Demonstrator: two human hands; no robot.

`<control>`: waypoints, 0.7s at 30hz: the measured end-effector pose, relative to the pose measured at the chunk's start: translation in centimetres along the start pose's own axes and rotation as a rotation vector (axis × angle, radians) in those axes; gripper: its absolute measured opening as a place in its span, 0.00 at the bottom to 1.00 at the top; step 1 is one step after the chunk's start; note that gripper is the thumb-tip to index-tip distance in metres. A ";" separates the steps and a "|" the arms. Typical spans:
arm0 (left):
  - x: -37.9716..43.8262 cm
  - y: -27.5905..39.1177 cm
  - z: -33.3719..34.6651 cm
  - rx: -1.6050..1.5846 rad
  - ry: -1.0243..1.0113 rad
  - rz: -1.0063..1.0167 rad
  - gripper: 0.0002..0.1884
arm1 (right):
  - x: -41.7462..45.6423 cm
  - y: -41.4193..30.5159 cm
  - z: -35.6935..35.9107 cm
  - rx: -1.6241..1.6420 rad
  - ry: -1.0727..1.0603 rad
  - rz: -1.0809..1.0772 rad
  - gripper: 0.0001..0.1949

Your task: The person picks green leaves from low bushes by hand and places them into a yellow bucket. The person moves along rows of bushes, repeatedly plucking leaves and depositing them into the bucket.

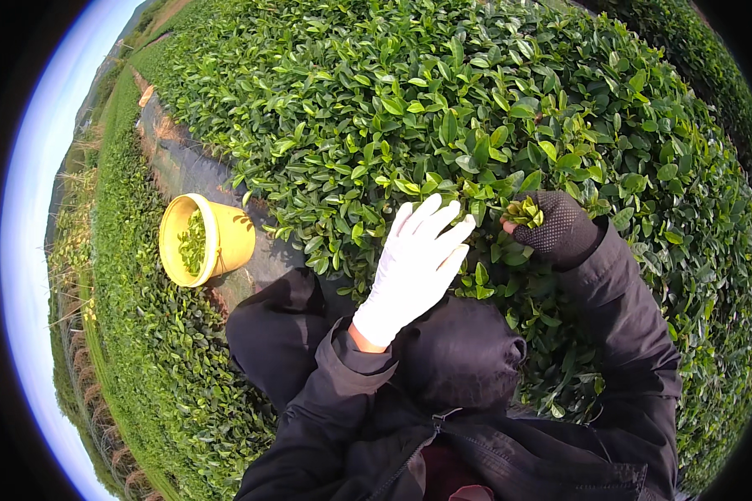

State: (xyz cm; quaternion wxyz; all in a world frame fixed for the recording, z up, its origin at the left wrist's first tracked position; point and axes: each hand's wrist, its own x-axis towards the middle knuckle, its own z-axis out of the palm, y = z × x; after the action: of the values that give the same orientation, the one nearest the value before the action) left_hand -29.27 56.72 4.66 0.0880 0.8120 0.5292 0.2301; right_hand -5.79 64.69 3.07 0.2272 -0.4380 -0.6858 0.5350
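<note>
My left hand (417, 266), in a white glove, reaches over the near side of a leafy hedge that looks like tea bushes (376, 125). Its fingers are slightly apart, with the back of the hand up and the palm hidden. To the right, my right hand (554, 228) wears a dark dotted glove with bare fingertips showing. It is closed around a small bunch of picked green leaves (524, 212), which stick out at the thumb side. Shoots (479, 282) of the bush stand between and below the two hands.
A yellow bucket (238, 237) with picked leaves (192, 244) inside lies tilted towards me in the view, on dark ground sheeting (194, 163) between the rows. Another hedge row (144, 300) runs along the left. My dark-clothed knees (467, 354) press close to the bush.
</note>
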 end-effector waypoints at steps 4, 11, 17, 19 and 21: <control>-1.5 -0.7 0.9 0.018 -0.048 -0.060 0.16 | 3.4 -0.6 2.0 -0.282 0.067 -0.093 0.16; -1.4 -3.0 -2.1 -0.116 0.163 -0.202 0.13 | 5.8 0.2 3.9 -0.546 0.113 -0.376 0.16; 6.3 -7.1 -8.1 0.078 0.222 -0.011 0.12 | 6.2 4.8 2.9 0.143 0.220 -0.129 0.16; 8.8 -8.2 -8.7 0.047 0.115 -0.027 0.13 | 5.5 3.6 2.3 0.167 0.148 -0.015 0.14; 9.9 -8.7 -8.5 0.078 0.000 0.116 0.13 | 4.1 3.8 2.0 0.188 0.073 0.021 0.10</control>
State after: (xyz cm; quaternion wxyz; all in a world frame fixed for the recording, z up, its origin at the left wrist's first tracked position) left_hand -37.09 68.50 11.58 0.0429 0.8441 0.4898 0.2140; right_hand -8.09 67.29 -1.81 0.2866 -0.4414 -0.6190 0.5830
